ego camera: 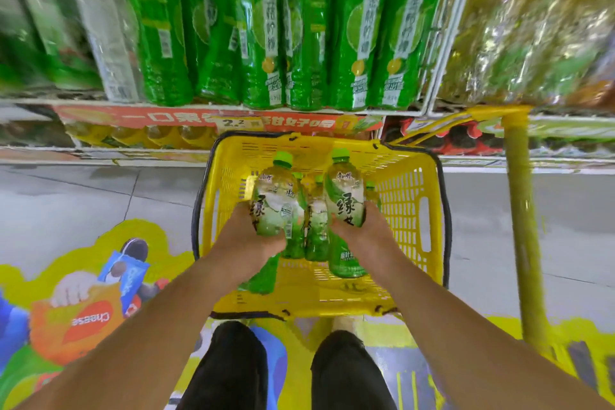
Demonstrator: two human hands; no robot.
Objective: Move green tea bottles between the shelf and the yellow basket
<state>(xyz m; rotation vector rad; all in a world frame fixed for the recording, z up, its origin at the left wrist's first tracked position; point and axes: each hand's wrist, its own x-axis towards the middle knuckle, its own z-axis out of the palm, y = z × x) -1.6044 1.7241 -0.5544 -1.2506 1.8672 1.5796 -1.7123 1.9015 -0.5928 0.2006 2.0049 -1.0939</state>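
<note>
Grey tiled floor (83,196), yellow basket (409,196) on it, shelf (233,107) holding green bottles (309,43)

Looking down on a grey tiled floor (66,196) spreading across mid-frame, carrying a bright cartoon floor sticker (76,319) at lower left, and meeting a white wire shelf (213,107) running along the top, an orange price strip (159,116) hanging on its front edge.

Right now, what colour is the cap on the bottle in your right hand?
Bright green cap; the head view shows it best.
</note>
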